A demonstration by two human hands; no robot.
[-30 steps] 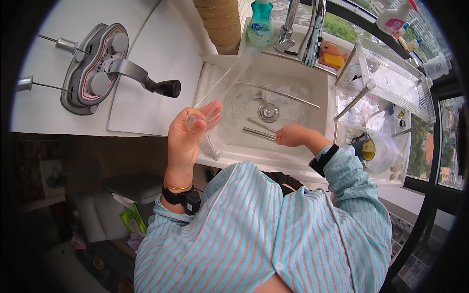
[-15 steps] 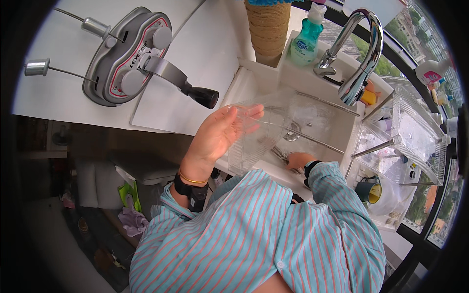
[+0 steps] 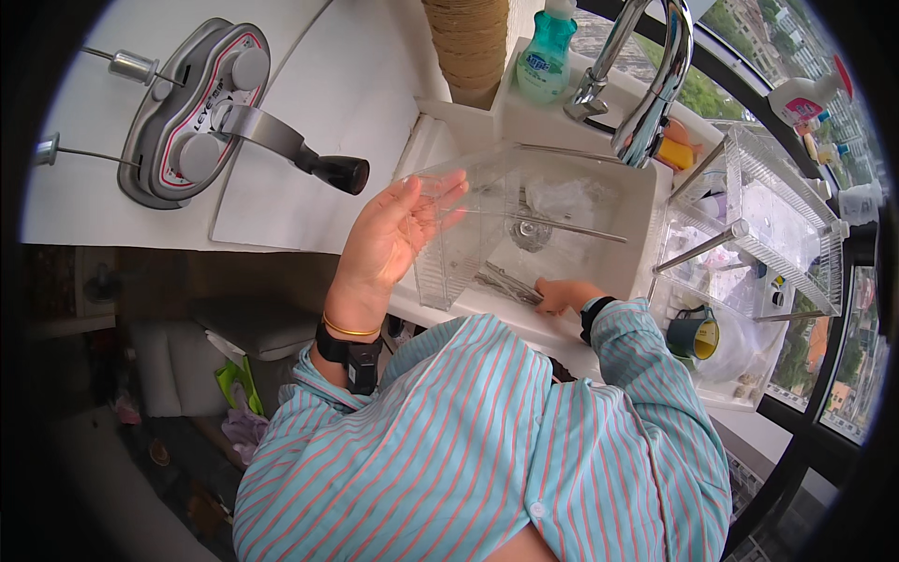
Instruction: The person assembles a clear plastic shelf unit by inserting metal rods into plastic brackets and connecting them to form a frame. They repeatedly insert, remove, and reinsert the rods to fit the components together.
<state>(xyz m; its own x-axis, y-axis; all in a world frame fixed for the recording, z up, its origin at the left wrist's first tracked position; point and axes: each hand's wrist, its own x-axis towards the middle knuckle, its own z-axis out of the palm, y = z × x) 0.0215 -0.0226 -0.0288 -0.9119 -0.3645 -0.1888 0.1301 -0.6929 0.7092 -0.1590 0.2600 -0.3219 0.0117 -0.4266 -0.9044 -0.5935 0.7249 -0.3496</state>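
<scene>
My left hand (image 3: 382, 230) grips a clear plastic tray (image 3: 451, 264) with ribbed walls, its thumb on the near side and fingers behind the plastic. The tray is tilted over the left part of the white sink (image 3: 637, 211). Two thin metal rods (image 3: 585, 229) run from the tray's area toward the right. Low by the sink's front edge, my right hand (image 3: 562, 296) is closed around the ends of several short metal rods (image 3: 511, 281). Its fingertips are partly hidden. Beyond the rods shows the round metal drain (image 3: 531, 232), with crumpled clear plastic (image 3: 567, 199) beside it.
A chrome faucet (image 3: 646, 103) and a green soap bottle (image 3: 545, 58) stand behind the sink. At right are a clear tiered rack (image 3: 782, 201) and a dark mug (image 3: 691, 332). A grey lever device (image 3: 201, 122) sits on the left counter, near a rope-wrapped post (image 3: 466, 47).
The whole view has shifted, so the surroundings sit farther left and higher. The rods by my right hand show more sharply now. My left hand keeps its hold on the tray.
</scene>
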